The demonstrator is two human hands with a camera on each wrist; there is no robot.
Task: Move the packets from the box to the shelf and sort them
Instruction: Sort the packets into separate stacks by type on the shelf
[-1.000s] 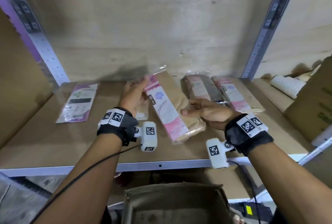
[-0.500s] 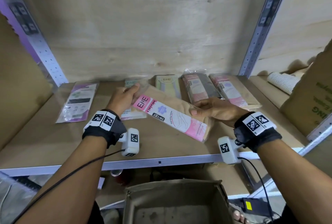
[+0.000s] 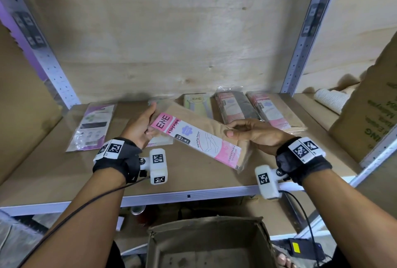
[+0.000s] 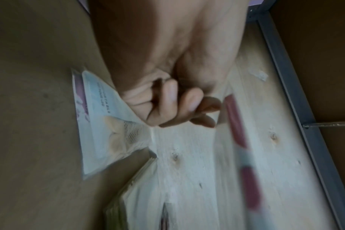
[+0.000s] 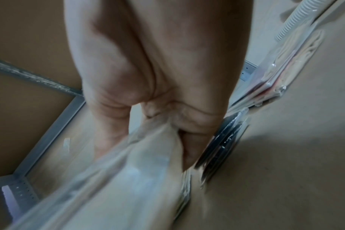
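Observation:
I hold a pink-and-white ENE stocking packet (image 3: 197,143) with beige stockings slantwise just above the shelf board (image 3: 53,171). My left hand (image 3: 139,130) grips its upper-left end; in the left wrist view the curled fingers (image 4: 179,107) sit by the blurred packet (image 4: 238,140). My right hand (image 3: 251,136) pinches the packet's far long edge, thumb on top, and in the right wrist view the fingers (image 5: 189,149) clamp the clear wrapper (image 5: 140,163). The open cardboard box (image 3: 210,244) stands below the shelf.
On the shelf lie a purple packet (image 3: 92,125) at left, a pale packet (image 3: 163,142) under my left hand, a green ENE packet (image 3: 197,104), a dark stocking stack (image 3: 234,108) and a pink-beige stack (image 3: 272,113). A ribbed white roll (image 3: 330,100) and a big carton (image 3: 373,104) fill the right.
The packet has swung from pointing front-to-back to lying across, label up. My left hand moved left and nearer with its end; the right hand shifted a little right.

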